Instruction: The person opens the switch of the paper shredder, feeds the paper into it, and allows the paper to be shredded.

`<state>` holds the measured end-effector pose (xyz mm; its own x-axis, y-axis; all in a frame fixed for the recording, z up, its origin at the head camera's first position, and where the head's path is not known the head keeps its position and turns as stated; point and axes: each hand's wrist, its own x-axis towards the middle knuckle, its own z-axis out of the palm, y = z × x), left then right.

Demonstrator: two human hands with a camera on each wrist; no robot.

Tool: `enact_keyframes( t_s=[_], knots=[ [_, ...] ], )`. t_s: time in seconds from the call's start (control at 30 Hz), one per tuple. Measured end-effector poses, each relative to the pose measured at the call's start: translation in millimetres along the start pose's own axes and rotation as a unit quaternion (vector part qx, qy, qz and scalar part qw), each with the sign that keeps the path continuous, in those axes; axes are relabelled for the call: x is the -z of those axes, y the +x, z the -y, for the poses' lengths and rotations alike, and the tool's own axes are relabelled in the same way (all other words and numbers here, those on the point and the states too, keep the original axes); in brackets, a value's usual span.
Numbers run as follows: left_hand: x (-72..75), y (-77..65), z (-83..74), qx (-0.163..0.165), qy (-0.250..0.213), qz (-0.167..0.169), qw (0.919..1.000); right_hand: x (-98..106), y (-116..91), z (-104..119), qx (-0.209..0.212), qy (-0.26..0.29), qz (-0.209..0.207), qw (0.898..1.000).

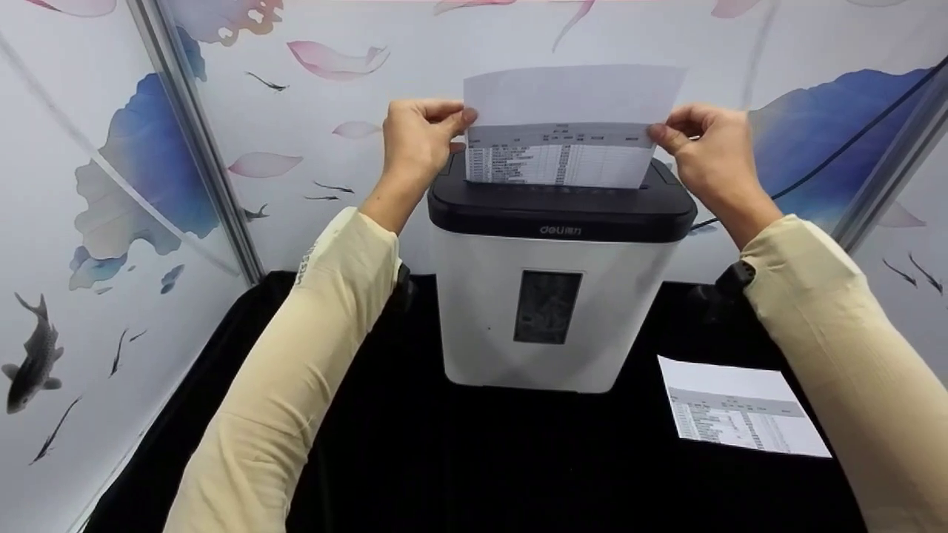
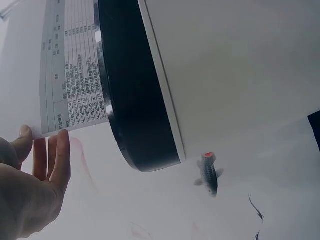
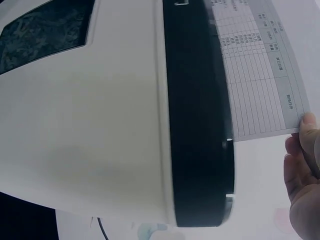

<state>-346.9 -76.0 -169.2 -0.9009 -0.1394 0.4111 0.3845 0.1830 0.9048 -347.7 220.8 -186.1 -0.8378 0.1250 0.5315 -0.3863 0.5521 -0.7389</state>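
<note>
A printed sheet of paper [image 1: 574, 96] stands upright with its lower edge at the slot of a paper shredder [image 1: 478, 296]. The top part of the sheet is blank; a grey header band and table rows lie below it. My left hand [image 1: 418, 141] pinches the sheet's left edge between thumb and fingers. At the opposite edge, my right hand [image 1: 715, 152] pinches it the same way. Both wrist views show the thumbs on the printed side, left hand [image 2: 42, 175] and right hand [image 3: 305, 170] just beyond the shredder's dark top. The slot itself is mostly hidden behind the paper.
Another printed sheet [image 1: 740, 407] lies flat on the black cloth [image 1: 518, 459], right of the shredder. Patterned panels [image 1: 355, 44] with metal posts [image 1: 196, 141] enclose the back and sides. A black cable [image 1: 852, 155] runs behind my right hand.
</note>
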Motion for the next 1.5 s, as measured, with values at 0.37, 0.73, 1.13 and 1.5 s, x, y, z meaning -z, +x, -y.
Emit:
enact_keyframes(
  t_s=[0.37,0.73,1.13,1.5],
  knots=[
    [-3.6,-3.0,3.0,0.004,0.007,0.007,0.9999,-3,-2,-8,-0.01,-0.049,0.011,0.999],
    [-7.9,-5.4,20.6,0.012,0.105,0.01,0.9944,-5,-6,-16,-0.017,-0.101,0.033,0.994],
    [-10.1,-8.0,23.4,-0.089,0.167,-0.028,0.9815,-16,-11,-9,-0.014,-0.095,0.005,0.995],
    [-10.8,-12.5,34.6,-0.109,0.211,-0.038,0.9707,-29,-16,-15,0.018,-0.114,-0.008,0.993]
  ],
)
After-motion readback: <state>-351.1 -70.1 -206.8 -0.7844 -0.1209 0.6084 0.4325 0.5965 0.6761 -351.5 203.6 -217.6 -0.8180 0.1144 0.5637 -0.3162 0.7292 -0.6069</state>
